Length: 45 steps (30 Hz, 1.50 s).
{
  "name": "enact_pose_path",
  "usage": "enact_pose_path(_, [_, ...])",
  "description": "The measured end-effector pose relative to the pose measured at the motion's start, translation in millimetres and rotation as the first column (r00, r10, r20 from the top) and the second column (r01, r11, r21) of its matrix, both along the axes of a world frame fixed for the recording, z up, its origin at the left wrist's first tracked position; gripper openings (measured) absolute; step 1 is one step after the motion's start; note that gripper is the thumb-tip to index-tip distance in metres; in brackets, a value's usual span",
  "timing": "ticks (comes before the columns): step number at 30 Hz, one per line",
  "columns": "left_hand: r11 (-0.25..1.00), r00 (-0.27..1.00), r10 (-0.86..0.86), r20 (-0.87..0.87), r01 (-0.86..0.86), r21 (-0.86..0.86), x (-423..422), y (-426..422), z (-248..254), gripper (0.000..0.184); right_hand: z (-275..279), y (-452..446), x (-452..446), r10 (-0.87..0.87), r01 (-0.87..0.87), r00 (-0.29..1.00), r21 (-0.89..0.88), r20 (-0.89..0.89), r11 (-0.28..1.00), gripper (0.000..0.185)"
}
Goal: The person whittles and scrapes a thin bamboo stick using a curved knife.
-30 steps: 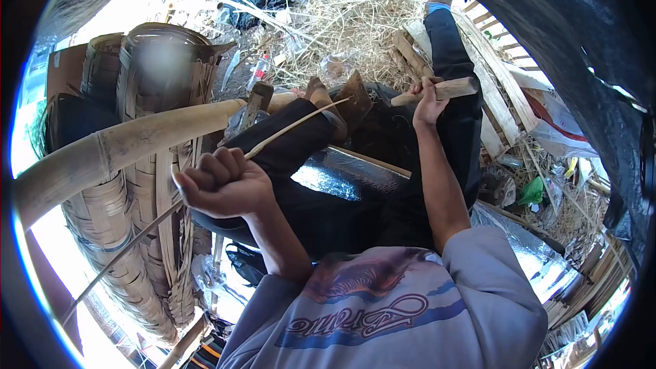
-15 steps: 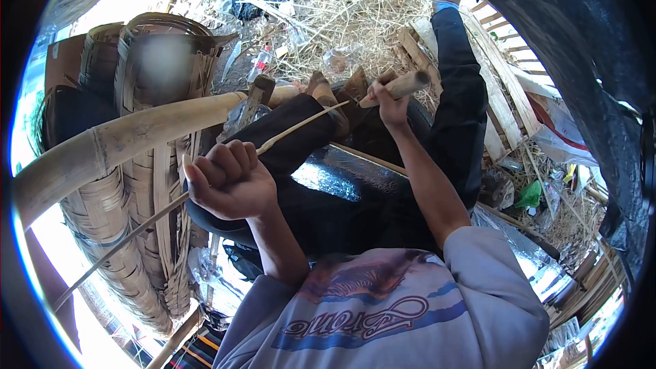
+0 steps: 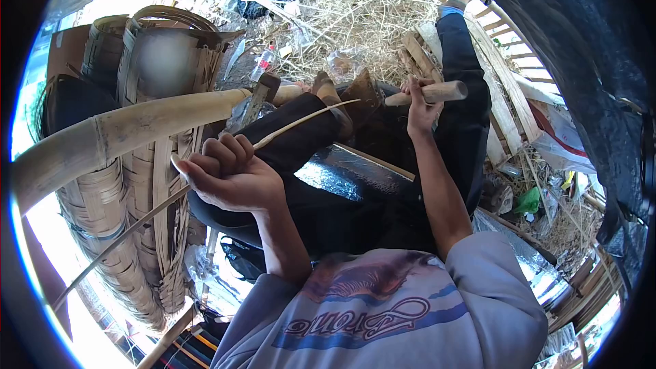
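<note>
My left hand [image 3: 236, 174] is closed around a long thin bamboo strip [image 3: 301, 123]. One end tapers up and to the right above my dark-trousered leg; the other runs down to the lower left. In my right hand [image 3: 422, 109] is the thick wooden handle of a machete [image 3: 447, 91], fingers wrapped round it. Its broad, dark blade [image 3: 361, 92] points left, close to the strip's tip; whether they touch I cannot tell.
A thick bamboo pole [image 3: 130, 133] crosses on the left, over tall woven bamboo baskets [image 3: 102, 219]. Straw shavings [image 3: 376, 17] and a plastic bottle [image 3: 264, 61] lie on the ground ahead. Dark plastic sheeting [image 3: 567, 48] hangs at the right.
My right hand has moved right with the machete, whose handle now lies more level and whose blade shows more. My left hand has shifted slightly, still holding the bamboo strip.
</note>
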State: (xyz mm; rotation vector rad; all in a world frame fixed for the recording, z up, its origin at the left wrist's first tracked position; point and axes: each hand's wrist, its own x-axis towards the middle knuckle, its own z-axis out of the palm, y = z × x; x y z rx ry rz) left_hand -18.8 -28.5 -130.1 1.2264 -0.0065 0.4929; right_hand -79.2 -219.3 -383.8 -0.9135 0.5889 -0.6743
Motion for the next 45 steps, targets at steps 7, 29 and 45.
enact_pose_path(7, [1.000,1.000,-0.018,0.015,0.018,-0.007,-7.0,-17.4,-13.2,0.051,105.8,27.3,-1.1,0.133,-0.141,0.943,0.004,0.306,0.990,0.014])
enact_pose_path(29, [0.996,1.000,-0.017,-0.002,0.017,-0.093,-8.1,-26.9,-23.0,0.050,-8.0,48.2,-12.1,0.117,-0.122,0.992,-0.132,-0.044,0.984,0.014])
enact_pose_path(45, [0.999,1.000,0.025,-0.012,-0.026,-0.044,-12.1,-22.8,-20.9,0.050,23.0,59.8,-12.8,0.206,-0.186,0.976,-0.233,0.068,0.955,0.014])
